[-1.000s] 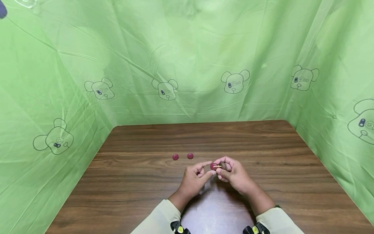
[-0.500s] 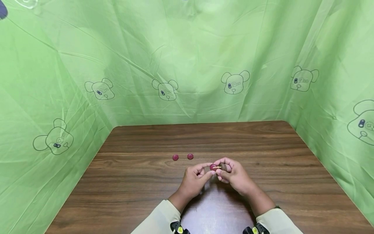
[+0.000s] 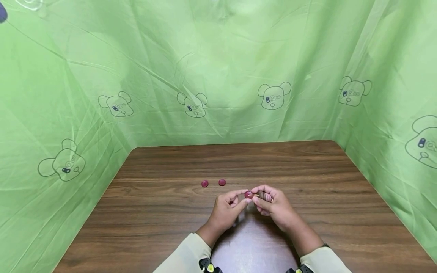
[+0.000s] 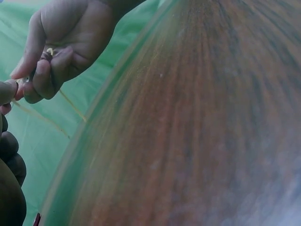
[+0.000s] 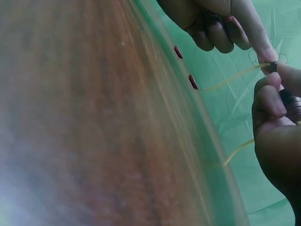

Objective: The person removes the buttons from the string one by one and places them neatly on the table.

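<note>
My left hand pinches a dark red round button between thumb and index fingertips, just above the table. A yellow cord crosses the button's face toward my right hand. That hand's thumb and index finger grip the cord side, and a stack of brown and pinkish discs, apparently buttons, sits within its fingers. From the right wrist, the held button appears edge-on, with cord trailing from it. Another cord length hangs below the right hand. Whether the cord passes through a hole cannot be made out.
Two dark red buttons, a left one and a right one, lie flat on the brown wooden table, beyond my left hand. Green fabric printed with bear heads surrounds the table's back and sides.
My right hand has shifted very slightly to the right, showing a bit more of the disc stack. The left hand keeps its pinch on the button, almost still.
</note>
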